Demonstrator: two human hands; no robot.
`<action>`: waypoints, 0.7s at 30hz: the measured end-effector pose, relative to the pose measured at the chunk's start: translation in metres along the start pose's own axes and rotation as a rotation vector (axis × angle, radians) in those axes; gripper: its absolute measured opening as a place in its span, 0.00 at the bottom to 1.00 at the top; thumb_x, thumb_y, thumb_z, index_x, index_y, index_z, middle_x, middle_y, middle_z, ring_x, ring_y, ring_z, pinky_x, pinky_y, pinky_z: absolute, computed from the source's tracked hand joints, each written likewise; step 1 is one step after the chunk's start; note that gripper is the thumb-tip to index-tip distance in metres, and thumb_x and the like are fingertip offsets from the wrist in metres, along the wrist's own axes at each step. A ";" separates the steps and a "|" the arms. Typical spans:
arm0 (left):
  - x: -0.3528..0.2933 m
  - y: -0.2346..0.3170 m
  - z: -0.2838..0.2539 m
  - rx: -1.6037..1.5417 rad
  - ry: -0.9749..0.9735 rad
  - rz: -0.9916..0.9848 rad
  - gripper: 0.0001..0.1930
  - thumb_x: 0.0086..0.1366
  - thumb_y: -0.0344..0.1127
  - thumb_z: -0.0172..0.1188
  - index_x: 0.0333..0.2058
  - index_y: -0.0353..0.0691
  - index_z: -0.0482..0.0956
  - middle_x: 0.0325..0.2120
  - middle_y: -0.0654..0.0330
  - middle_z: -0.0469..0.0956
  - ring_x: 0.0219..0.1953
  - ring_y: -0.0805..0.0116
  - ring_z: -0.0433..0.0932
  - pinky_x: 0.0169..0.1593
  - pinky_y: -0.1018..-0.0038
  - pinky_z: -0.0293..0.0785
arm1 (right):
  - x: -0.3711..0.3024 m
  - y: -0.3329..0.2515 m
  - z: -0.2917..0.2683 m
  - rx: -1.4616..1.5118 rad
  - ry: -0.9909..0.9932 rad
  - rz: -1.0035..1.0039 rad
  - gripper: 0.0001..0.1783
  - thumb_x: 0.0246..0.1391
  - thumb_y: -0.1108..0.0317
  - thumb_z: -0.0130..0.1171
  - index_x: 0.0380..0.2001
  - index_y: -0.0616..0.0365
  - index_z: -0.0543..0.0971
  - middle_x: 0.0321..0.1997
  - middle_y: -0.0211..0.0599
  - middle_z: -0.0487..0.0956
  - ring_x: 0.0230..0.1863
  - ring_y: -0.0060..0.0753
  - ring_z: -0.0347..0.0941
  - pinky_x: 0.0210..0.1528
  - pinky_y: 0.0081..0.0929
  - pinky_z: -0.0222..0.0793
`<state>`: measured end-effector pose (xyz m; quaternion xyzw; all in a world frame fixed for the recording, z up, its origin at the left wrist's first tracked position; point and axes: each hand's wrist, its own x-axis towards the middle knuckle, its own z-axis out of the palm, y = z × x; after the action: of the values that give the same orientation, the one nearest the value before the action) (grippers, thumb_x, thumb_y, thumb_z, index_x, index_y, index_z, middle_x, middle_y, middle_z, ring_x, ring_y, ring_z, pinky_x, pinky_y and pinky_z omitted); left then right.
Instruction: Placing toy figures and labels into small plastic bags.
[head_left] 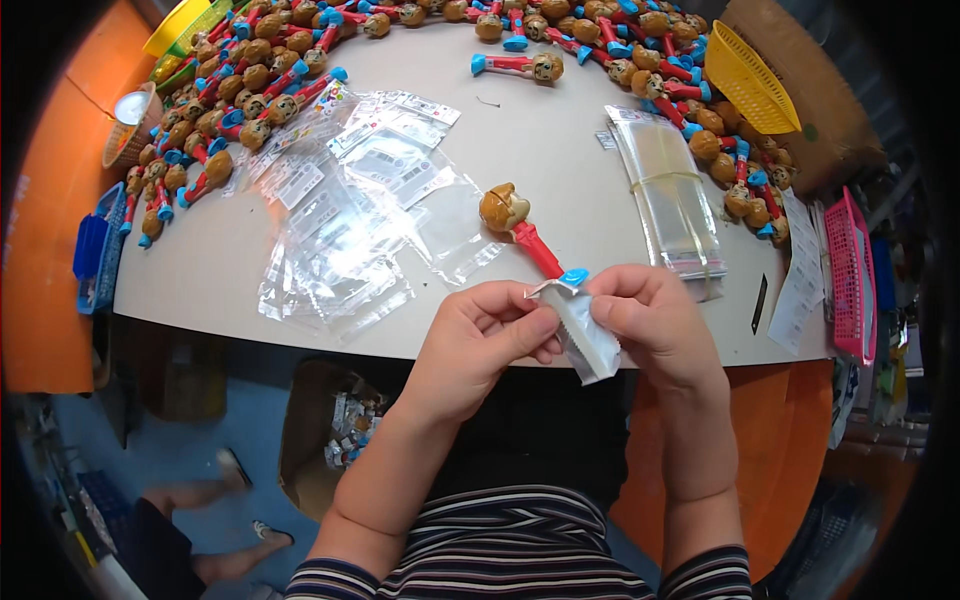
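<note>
Near the front edge of the table, my left hand (470,345) and my right hand (665,325) pinch a small white foil packet (590,352) between thumbs and fingers. Its upper edge looks crumpled; whether it is torn open I cannot tell. Just beyond the packet lies a toy figure (538,250) with a brown head, a red tube body and a blue base. The blue base meets the packet's top edge in the picture, so I cannot tell if they touch. To the left, clear plastic bags (345,215) with printed cards lie spread in a loose pile.
Many similar toy figures (255,75) heap along the table's far rim. A banded stack of clear bags (670,190) lies right of my hands, near a dark blade-like strip (760,303). Yellow (750,80) and pink baskets (850,275) edge the right. A cardboard box (312,430) stands below; someone's legs show lower left.
</note>
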<state>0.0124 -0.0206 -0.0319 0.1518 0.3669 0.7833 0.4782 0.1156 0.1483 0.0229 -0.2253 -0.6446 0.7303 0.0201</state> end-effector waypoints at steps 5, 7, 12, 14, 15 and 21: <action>-0.024 0.004 0.007 -0.010 -0.059 0.095 0.08 0.59 0.30 0.65 0.33 0.31 0.79 0.28 0.56 0.79 0.31 0.69 0.77 0.34 0.73 0.74 | -0.010 -0.008 0.011 0.290 -0.265 0.194 0.11 0.49 0.69 0.63 0.33 0.67 0.79 0.32 0.40 0.81 0.31 0.27 0.78 0.34 0.23 0.75; -0.051 0.000 0.013 0.153 -0.255 0.505 0.08 0.60 0.31 0.63 0.25 0.32 0.80 0.31 0.53 0.81 0.31 0.59 0.80 0.35 0.67 0.76 | -0.032 -0.029 0.017 0.142 -0.515 0.061 0.13 0.48 0.69 0.65 0.35 0.68 0.79 0.34 0.46 0.81 0.32 0.32 0.80 0.35 0.25 0.76; -0.057 0.051 0.047 0.148 -0.952 0.714 0.07 0.62 0.27 0.61 0.35 0.30 0.83 0.34 0.49 0.81 0.31 0.56 0.80 0.34 0.68 0.76 | -0.055 -0.079 0.030 0.069 -0.959 -0.150 0.10 0.50 0.74 0.65 0.36 0.65 0.81 0.35 0.47 0.81 0.30 0.35 0.78 0.31 0.23 0.73; -0.066 0.050 0.052 0.167 -0.798 0.771 0.05 0.61 0.25 0.60 0.33 0.30 0.83 0.34 0.49 0.81 0.32 0.56 0.80 0.34 0.69 0.76 | -0.053 -0.089 0.035 0.128 -0.995 -0.107 0.07 0.49 0.79 0.64 0.33 0.64 0.82 0.32 0.43 0.81 0.25 0.32 0.76 0.25 0.20 0.70; -0.066 0.053 0.051 0.179 -0.797 0.776 0.05 0.61 0.25 0.60 0.33 0.30 0.83 0.34 0.49 0.81 0.32 0.56 0.80 0.34 0.69 0.76 | -0.054 -0.091 0.036 0.111 -0.999 -0.094 0.06 0.47 0.79 0.64 0.32 0.65 0.82 0.30 0.42 0.81 0.23 0.30 0.76 0.24 0.19 0.69; -0.073 0.058 0.047 0.252 -0.902 0.828 0.04 0.60 0.26 0.61 0.33 0.32 0.82 0.34 0.49 0.81 0.32 0.56 0.80 0.34 0.68 0.76 | -0.052 -0.097 0.041 0.087 -1.066 0.009 0.05 0.48 0.79 0.64 0.31 0.65 0.81 0.30 0.40 0.80 0.24 0.30 0.76 0.25 0.19 0.70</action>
<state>0.0392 -0.0788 0.0504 0.6525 0.1290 0.7132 0.2213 0.1225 0.1095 0.1336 0.1750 -0.5335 0.7696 -0.3039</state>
